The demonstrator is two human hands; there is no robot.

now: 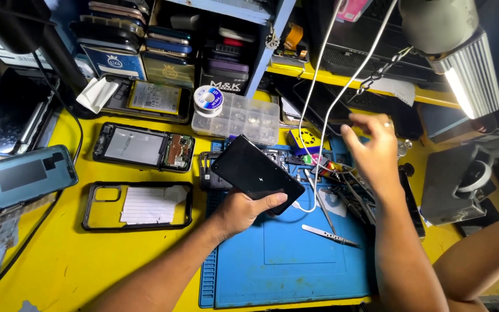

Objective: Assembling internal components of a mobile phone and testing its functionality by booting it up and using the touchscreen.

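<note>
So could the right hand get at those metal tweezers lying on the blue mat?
Probably yes. The right hand is free and hovers over the tool clutter above the mat, and the tweezers lie uncovered on the blue mat just below it. The left hand, holding a dark phone, sits off to the side.

Head view: worn on the person's head, looks steeply down and forward.
Distance: near, at arm's reach above the yellow bench point(76, 254).
Other views: only this one.

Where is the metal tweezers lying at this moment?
In the head view, the tweezers lie on the blue work mat, right of centre, below the left hand holding the black phone.
</note>
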